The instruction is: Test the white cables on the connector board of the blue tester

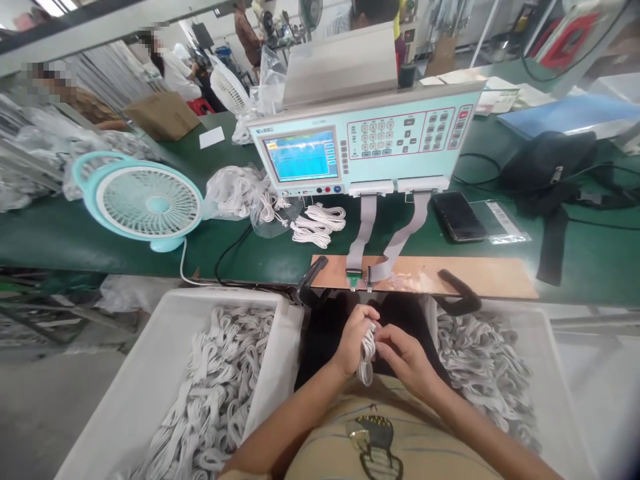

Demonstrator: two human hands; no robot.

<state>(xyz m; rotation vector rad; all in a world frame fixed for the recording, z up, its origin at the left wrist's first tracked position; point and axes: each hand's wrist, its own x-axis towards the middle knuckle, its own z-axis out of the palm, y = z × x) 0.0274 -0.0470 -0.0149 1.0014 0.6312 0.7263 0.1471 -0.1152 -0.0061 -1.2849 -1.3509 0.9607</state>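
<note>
A coiled white cable hangs bundled in front of my body, just below the table edge. My left hand is closed around the coil from the left. At its upper right, my right hand pinches with thumb and fingers by the bundle; whether it grips a cable end is too small to make out. Just beyond the hands, a small green connector board sits at the edge of a wooden strip. Grey ribbon cables run from there up to a cable tester with a lit blue screen.
White bins of coiled cables stand left and right of my lap. Black clamps hold the strip. On the green table are a fan, cable bundles, a phone and a black bag. Other people are farther back.
</note>
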